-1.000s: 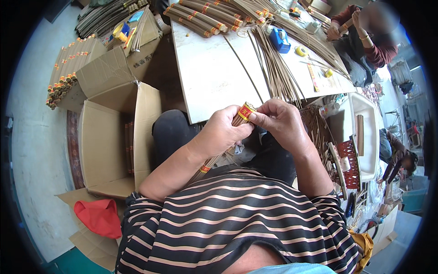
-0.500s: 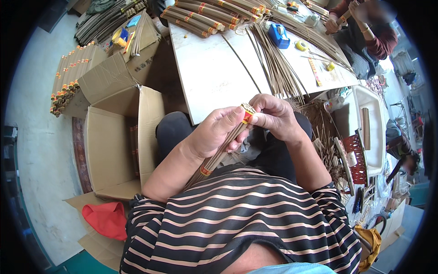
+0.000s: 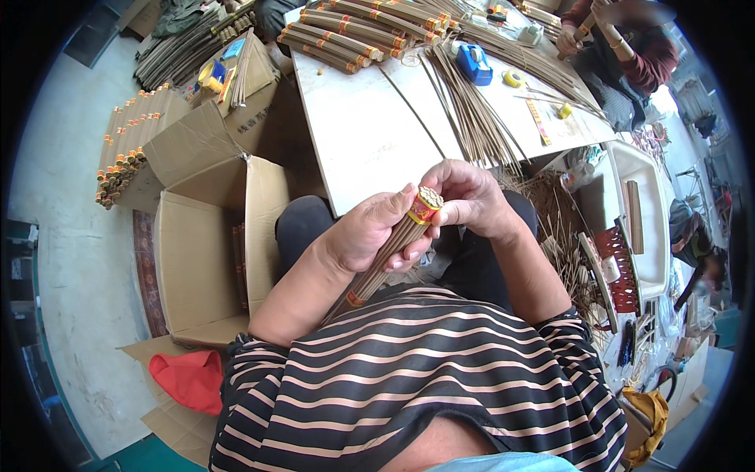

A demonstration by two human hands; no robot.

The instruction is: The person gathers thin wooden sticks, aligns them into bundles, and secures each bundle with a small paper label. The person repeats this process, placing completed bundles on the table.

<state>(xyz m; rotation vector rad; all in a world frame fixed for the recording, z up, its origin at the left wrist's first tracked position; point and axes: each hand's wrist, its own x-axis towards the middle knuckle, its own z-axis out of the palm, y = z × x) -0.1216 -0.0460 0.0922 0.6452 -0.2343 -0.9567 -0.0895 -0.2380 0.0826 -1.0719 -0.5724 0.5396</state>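
Note:
A bundle of brown incense sticks [image 3: 399, 245] slants across my lap, its far end tilted up and its near end against my striped shirt. A red and gold paper band [image 3: 425, 206] wraps the far end, and another circles the bundle lower down. My left hand [image 3: 364, 234] is closed round the bundle just below the upper band, thumb along its side. At the banded end, my right hand [image 3: 474, 203] pinches the right side of the band with thumb and fingers. Part of the right fingers is hidden behind the bundle.
A white table [image 3: 354, 118] ahead holds banded bundles [image 3: 338, 35], loose sticks [image 3: 472, 110] and a blue tape dispenser [image 3: 474, 64]. An open cardboard box [image 3: 200, 259] stands at my left, near stacked bundles [image 3: 130, 141]. Another person [image 3: 645, 67] works at the far right.
The bundle's far end has turned toward me, so more of the stick ends and red band show. My right fingers have shifted slightly along the band. The view has moved a little.

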